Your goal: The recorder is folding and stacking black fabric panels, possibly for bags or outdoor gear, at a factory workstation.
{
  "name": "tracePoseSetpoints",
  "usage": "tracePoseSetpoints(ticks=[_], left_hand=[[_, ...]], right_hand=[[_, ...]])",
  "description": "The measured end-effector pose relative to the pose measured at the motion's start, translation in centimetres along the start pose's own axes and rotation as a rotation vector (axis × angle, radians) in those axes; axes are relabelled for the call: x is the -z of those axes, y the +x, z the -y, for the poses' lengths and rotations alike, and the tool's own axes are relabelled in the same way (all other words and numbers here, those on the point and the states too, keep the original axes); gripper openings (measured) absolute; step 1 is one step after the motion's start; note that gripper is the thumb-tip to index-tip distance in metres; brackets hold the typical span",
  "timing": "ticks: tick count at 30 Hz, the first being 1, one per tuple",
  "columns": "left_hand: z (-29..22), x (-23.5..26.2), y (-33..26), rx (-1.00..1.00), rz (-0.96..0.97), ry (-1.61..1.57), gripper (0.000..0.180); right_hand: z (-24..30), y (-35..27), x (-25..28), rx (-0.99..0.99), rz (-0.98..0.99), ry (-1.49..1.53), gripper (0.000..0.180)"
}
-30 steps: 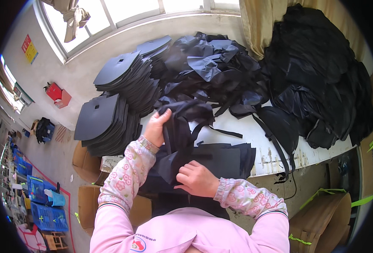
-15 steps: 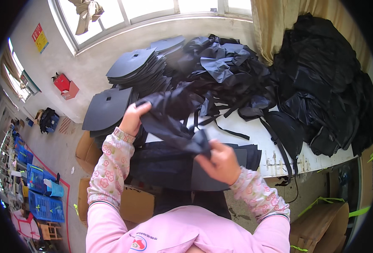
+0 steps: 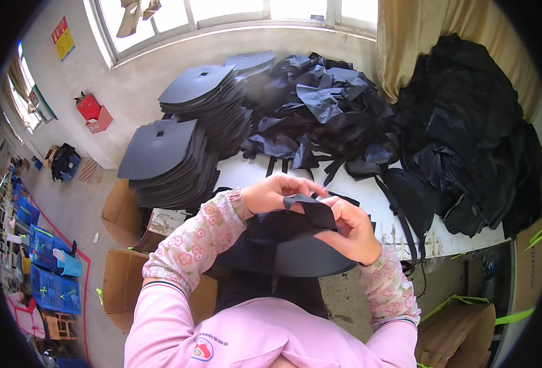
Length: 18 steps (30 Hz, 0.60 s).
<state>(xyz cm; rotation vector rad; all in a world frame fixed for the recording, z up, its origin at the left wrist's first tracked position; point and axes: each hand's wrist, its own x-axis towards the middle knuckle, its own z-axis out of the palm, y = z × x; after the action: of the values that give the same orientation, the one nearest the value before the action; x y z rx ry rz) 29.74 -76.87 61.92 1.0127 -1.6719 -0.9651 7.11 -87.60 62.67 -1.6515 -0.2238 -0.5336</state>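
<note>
A piece of black fabric [image 3: 315,214] hangs between my two hands, close in front of me over the table's near edge. My left hand [image 3: 275,193] pinches its upper edge, with the fingers reaching across toward the right. On its right side, my right hand [image 3: 355,232] grips the fabric between thumb and fingers. The fabric's lower part hangs in dark folds. Below it, a smooth dark grey panel [image 3: 307,259] lies at the table edge, partly covered by the black cloth.
Stacks of grey panels with small square holes [image 3: 163,150] stand at the left of the white table [image 3: 246,175]. Loose black fabric pieces [image 3: 326,101] heap at the back, and a larger black pile [image 3: 467,129] rises at the right. Cardboard boxes [image 3: 126,273] flank the table below.
My left hand has come down and right, closer to my right hand, which has shifted right. The fabric, spread out and blurred before, is now gathered between both hands.
</note>
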Motion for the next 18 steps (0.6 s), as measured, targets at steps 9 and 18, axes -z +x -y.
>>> tracePoseSetpoints(ticks=[9,18], left_hand=[[-2.1,-4.0,3.6,-0.159,-0.367,0.54,0.028],[-3.4,-1.0,2.7,-0.106,-0.229,0.587,0.022]], right_hand=[[7.0,3.2,0.6,-0.013,-0.242,-0.954,0.062],[12.6,2.5,-0.3,0.351,0.073,-0.974,0.04]])
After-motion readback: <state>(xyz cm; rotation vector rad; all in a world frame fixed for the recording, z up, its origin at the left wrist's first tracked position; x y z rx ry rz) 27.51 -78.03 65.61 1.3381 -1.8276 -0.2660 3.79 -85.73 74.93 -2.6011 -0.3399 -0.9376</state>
